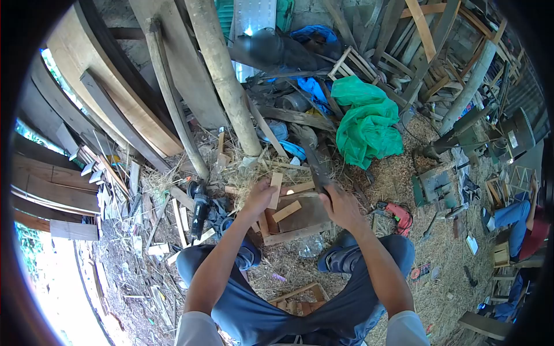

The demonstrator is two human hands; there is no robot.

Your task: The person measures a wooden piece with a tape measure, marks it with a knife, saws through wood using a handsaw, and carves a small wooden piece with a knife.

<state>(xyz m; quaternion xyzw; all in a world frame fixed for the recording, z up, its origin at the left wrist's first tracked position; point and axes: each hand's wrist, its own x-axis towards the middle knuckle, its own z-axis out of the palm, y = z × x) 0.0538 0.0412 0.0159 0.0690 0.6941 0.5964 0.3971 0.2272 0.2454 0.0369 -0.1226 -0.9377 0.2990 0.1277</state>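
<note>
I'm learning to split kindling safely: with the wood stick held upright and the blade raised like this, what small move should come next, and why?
Probably bring the blade in the right hand down lightly onto the top end of the wood stick. The left hand holds that stick standing on the wooden block, so a gentle, well-aimed tap seems safer than a full swing.

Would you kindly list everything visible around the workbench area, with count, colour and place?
wood strip: one, pale, upright in the left hand
large blade: one, dark, gripped by the right hand
wood block: one, brown, on the ground under both hands
loose strip: one, pale, lying on the block
power tool: one, black, left of the block
red tool: one, right of the block
green cloth: one, heaped beyond the block
co-worker: one, far right edge
left hand: holding the strip
right hand: closed on the blade handle
</note>
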